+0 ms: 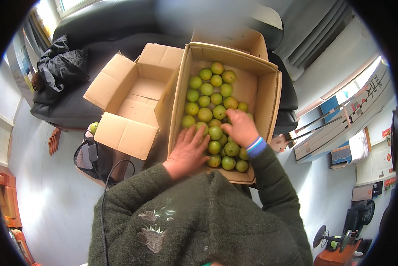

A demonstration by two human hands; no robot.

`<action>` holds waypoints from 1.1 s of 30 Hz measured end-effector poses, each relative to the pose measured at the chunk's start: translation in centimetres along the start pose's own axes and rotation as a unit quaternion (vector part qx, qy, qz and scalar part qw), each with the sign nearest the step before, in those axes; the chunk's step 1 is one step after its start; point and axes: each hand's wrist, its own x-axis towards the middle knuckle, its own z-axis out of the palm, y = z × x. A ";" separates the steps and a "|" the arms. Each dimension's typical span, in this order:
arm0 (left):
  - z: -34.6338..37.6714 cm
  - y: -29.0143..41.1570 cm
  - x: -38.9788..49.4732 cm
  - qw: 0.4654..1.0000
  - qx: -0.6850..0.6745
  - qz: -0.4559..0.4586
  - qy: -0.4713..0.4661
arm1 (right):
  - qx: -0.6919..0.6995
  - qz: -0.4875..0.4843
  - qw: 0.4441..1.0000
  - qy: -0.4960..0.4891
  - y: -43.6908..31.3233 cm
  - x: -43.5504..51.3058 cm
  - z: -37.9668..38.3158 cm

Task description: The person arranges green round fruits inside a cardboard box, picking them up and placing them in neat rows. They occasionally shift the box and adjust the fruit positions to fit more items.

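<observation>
Before me stands an open cardboard box [267, 99] with many round green fruits, some tinged orange, lying on its bottom. My left hand [189, 149] rests palm down over the fruits near the box's left wall, its fingers spread against a green fruit [202, 128]. Over the right part of the pile is my right hand [240, 126], its fingers bent and touching the fruits beside a green one [219, 112]. Whether a fruit is held under its palm is hidden. The fruits reach from the near wall towards the far left; bare cardboard shows at the far right.
A smaller open cardboard box [126, 133] with nothing visible inside adjoins on the left. Behind both is a black sofa [119, 23] with a black jacket [64, 65] on it. A black bag [86, 156], a black cable [103, 199] and a single green fruit [94, 127] are at the left.
</observation>
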 end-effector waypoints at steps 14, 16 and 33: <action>0.0 0.2 -0.1 1.000 -0.016 0.005 0.009 | -0.089 0.096 0.991 -0.016 4.4 7.2 0.9; -0.1 0.1 0.0 1.000 -0.012 0.003 0.010 | -0.105 0.091 0.990 0.022 3.9 6.8 0.3; -0.3 0.2 0.0 1.000 -0.004 0.005 0.007 | 0.019 0.031 0.999 -0.025 0.8 -4.2 0.6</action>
